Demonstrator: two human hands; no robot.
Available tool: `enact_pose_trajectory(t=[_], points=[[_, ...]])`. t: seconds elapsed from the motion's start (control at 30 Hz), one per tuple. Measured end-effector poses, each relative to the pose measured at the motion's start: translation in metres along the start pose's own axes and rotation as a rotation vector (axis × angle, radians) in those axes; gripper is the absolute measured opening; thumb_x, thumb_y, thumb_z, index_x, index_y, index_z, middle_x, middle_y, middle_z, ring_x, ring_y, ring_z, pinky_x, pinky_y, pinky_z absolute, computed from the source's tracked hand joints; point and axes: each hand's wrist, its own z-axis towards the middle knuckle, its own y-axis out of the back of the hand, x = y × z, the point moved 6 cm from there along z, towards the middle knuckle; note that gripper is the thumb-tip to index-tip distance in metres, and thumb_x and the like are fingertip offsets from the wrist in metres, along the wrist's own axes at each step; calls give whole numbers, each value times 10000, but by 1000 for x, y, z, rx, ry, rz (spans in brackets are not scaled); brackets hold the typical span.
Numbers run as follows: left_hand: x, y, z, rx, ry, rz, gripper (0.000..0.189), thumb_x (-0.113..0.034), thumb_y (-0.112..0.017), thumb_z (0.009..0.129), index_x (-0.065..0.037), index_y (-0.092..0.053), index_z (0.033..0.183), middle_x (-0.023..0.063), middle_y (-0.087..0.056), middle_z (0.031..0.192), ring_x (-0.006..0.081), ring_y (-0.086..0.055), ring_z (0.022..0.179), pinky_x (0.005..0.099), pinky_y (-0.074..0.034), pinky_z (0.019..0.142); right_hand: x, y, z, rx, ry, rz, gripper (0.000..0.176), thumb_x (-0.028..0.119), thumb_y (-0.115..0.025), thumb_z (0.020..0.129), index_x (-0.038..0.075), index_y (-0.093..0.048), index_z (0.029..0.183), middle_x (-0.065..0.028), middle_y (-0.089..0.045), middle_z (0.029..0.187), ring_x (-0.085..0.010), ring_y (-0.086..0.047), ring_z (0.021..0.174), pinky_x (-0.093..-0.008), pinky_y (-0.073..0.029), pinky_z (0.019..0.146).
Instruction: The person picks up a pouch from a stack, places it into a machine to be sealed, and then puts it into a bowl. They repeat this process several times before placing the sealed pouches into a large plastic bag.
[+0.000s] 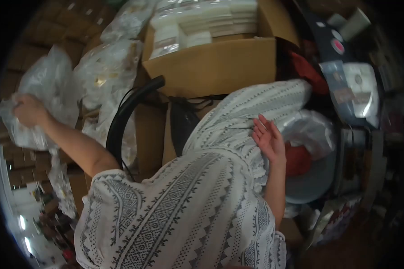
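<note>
At the far left, my left hand (30, 111) is closed on a crumpled clear plastic bag (54, 83); what the bag holds, if anything, I cannot make out. More clear plastic bags (110, 67) hang or lie just to the right of it. My right hand (269, 140) rests over my patterned skirt with the palm up. Its fingers are loosely bent and apart, with nothing in them. Close beside that hand stands a grey-blue tub (316, 181) with a red item (298, 160) and clear plastic (310, 130) in it.
An open cardboard box (215, 67) with stacked white packs (206, 20) stands in front of me. A black curved armrest (121, 119) rises by my left arm. Wrapped packs (359, 92) lie at the right. Stacked cartons (36, 56) fill the far left.
</note>
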Motion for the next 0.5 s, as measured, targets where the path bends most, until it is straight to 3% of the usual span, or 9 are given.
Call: enact_pose_trajectory(t=[0.07,0.1,0.13,0.2,0.3,0.33,0.4,0.43,0.5], points=[[-3,-94,-35,295,-274,59,563,-444,-443,854,85,-608,952,268,-647,941,411,-628,905,486,-495,787,1,13,-12,17,54,26,420,289,-430,978,30,-444,1308,-160,-563,1220,-229,-581,1044,-360,-460,935],[-32,-52,-108,483,-388,56,549,-441,-443,862,69,-600,992,258,-634,984,400,-612,941,474,-488,805,1,21,-19,25,91,39,417,288,-439,974,32,-450,1303,-154,-564,1219,-226,-578,1045,-356,-459,933],[-17,-131,-88,657,-520,51,538,-438,-444,869,53,-592,1033,247,-621,1027,390,-596,978,462,-480,823,3,27,-30,-12,135,59,408,282,-442,973,28,-461,1292,-153,-571,1212,-228,-585,1031,-355,-464,921],[-53,-82,-191,955,-811,57,523,-431,-445,883,21,-575,1114,225,-594,1113,368,-564,1052,438,-466,859,4,38,-56,-93,232,71,388,265,-455,968,20,-476,1269,-149,-581,1198,-222,-591,1007,-345,-472,897],[-90,-190,-246,1293,-1254,198,524,-421,-447,905,-28,-549,1235,193,-554,1243,336,-515,1162,402,-443,913,2,67,-103,-317,439,27,362,242,-467,966,36,-493,1263,-131,-587,1179,-191,-580,1016,-317,-470,890],[-147,-92,-315,1745,-745,-272,604,-385,-542,919,55,-430,1317,201,-517,1287,256,-486,1202,341,-385,980,-2,67,-116,-320,472,37,362,242,-467,966,36,-493,1263,-131,-587,1179,-191,-580,1016,-317,-470,890],[-206,-79,-434,1914,-615,-892,540,-353,-520,940,23,-433,1319,190,-517,1281,241,-505,1178,322,-390,973,2,81,-163,-779,745,-251,318,198,-489,958,31,-518,1227,-115,-612,1124,-179,-594,943,-291,-478,843],[-252,-4,-483,1807,-1072,-867,494,-336,-523,943,-1,-462,1302,164,-531,1268,230,-508,1173,308,-392,969,3,85,-186,-930,884,-395,311,178,-500,952,17,-520,1216,-113,-617,1108,-184,-597,936,-291,-477,831],[-285,118,-574,2250,-1190,-1146,484,-360,-526,940,-9,-499,1272,108,-563,1232,209,-534,1116,300,-408,945,3,89,-234,-1334,1164,-748,312,164,-527,938,-11,-520,1195,-123,-628,1068,-217,-600,938,-309,-471,820]])
